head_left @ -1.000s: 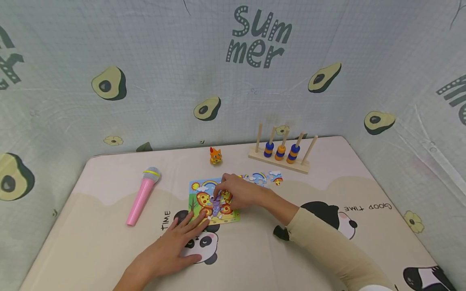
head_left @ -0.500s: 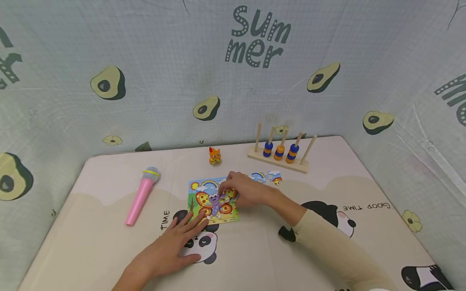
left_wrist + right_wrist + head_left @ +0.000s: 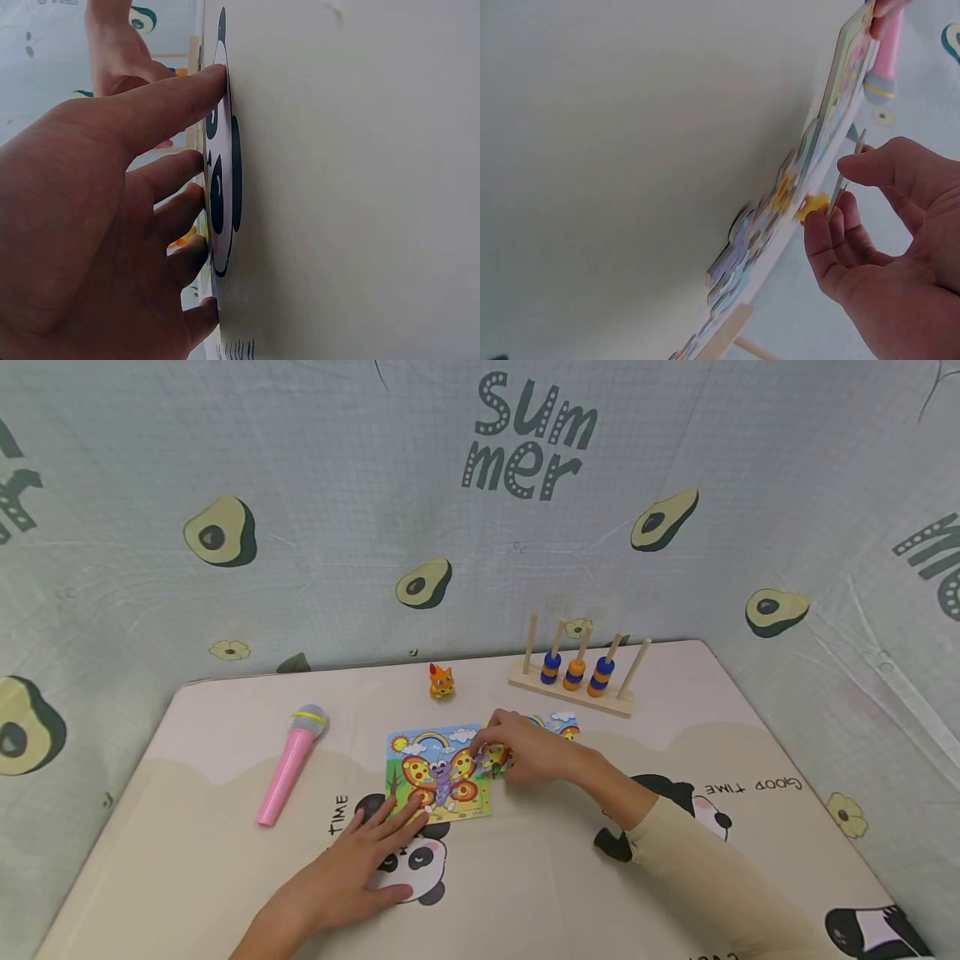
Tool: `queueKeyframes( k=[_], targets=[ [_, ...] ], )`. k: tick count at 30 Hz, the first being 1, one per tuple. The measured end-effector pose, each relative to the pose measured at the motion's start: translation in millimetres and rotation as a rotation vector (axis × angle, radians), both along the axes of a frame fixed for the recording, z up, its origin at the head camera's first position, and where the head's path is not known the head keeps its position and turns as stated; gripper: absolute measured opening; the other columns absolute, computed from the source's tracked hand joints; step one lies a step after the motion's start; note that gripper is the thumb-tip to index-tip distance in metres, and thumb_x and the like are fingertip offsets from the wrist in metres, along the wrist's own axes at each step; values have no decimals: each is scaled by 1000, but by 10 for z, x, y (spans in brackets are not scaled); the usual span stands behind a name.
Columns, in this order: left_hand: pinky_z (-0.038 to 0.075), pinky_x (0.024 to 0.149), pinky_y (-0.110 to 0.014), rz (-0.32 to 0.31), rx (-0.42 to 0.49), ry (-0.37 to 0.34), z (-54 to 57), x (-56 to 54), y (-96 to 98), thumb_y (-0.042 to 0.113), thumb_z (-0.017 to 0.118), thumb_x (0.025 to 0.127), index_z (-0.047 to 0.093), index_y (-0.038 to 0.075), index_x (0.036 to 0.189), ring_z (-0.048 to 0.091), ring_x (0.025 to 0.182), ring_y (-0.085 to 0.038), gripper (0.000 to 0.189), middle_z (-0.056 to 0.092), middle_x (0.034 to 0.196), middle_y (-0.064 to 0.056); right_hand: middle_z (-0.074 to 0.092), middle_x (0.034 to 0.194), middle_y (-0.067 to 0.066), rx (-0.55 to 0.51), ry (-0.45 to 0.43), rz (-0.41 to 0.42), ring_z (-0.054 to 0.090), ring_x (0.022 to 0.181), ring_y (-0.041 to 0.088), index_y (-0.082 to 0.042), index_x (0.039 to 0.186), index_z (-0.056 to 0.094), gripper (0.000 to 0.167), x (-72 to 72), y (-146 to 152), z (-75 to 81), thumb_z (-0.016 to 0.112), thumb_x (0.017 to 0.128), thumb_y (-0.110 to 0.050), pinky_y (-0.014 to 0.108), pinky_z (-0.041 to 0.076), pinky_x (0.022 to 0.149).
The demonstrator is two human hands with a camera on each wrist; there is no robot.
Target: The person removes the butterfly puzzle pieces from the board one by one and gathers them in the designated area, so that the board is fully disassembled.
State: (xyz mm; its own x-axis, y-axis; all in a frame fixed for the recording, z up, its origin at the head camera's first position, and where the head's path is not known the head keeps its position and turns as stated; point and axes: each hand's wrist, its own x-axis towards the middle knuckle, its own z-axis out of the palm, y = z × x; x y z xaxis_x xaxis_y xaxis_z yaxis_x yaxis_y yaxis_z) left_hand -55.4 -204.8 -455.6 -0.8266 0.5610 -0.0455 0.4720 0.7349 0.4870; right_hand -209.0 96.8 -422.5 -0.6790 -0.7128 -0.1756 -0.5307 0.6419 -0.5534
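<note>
A flat picture puzzle (image 3: 416,774) with a butterfly on it lies mid-table in the head view. My left hand (image 3: 356,868) lies flat with fingers spread, its fingertips on the puzzle's lower left edge. In the left wrist view those fingers (image 3: 176,176) are fairly straight and hold nothing. My right hand (image 3: 528,750) is above the puzzle's right edge. The right wrist view shows its thumb and fingertips pinching a thin puzzle piece (image 3: 838,192), seen edge-on. Loose puzzle pieces (image 3: 562,723) lie right of the puzzle, partly hidden by the right hand.
A pink toy microphone (image 3: 288,768) lies to the left. Behind the puzzle sits a small orange animal figure (image 3: 442,682). At the back right stands a wooden peg rack (image 3: 573,693) with blue and orange beads. A patterned cloth wall (image 3: 337,602) borders the table's far edge.
My right hand has moved right, from over the butterfly to the puzzle's right edge, uncovering more of the picture and covering some loose pieces. My left hand stays in place.
</note>
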Motion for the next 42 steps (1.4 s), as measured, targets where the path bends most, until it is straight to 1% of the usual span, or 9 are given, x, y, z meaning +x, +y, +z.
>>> queueKeyframes(
  k=[3,6,12,21,27,31,34,42],
  targets=[
    [21,119,-76,2,4,-5,5,4,1,48,74,93,41,22,162,27,157,-44,81,29,172,-1,56,121,4,-3,11,-2,51,108,21,-24,126,72,54,11,44,22,75,80,5,38,48,90],
    [20,120,-75,8,-5,-18,20,5,0,48,74,93,40,22,162,26,157,-43,81,28,173,-1,57,121,5,-5,13,-14,52,108,22,-23,124,73,54,26,80,52,73,79,7,38,48,90],
    [22,120,-74,9,-14,-13,41,10,2,48,74,93,41,21,162,26,157,-44,82,28,173,-1,57,120,3,2,8,-37,52,110,21,-24,124,72,55,32,173,51,73,79,7,37,49,93],
    [22,120,-75,2,-12,-12,34,4,4,48,74,93,40,21,162,26,157,-44,81,28,173,-1,57,118,3,-4,38,-35,51,107,21,-24,122,73,52,37,339,50,74,79,5,35,46,88],
    [22,120,-75,4,-11,-7,36,6,6,48,74,93,40,21,162,26,158,-43,81,28,173,0,58,119,3,4,70,-37,53,111,23,-25,122,73,53,36,445,44,77,78,4,38,49,91],
    [22,120,-75,8,-9,-13,36,4,7,49,74,93,40,21,162,25,158,-43,82,27,173,0,59,119,4,0,93,-30,54,109,22,-23,122,73,52,41,496,56,78,78,4,36,49,89],
    [22,120,-75,8,-12,-16,36,2,7,50,73,93,40,21,162,25,158,-43,82,27,173,0,59,119,5,-5,94,-28,54,106,22,-22,122,73,51,44,532,65,79,78,4,35,48,86],
    [21,120,-74,11,-10,-17,41,7,4,49,74,93,40,22,162,25,158,-43,81,27,173,0,59,118,3,-6,88,-33,54,108,22,-22,120,74,52,52,648,63,77,77,7,37,50,90]
  ],
)
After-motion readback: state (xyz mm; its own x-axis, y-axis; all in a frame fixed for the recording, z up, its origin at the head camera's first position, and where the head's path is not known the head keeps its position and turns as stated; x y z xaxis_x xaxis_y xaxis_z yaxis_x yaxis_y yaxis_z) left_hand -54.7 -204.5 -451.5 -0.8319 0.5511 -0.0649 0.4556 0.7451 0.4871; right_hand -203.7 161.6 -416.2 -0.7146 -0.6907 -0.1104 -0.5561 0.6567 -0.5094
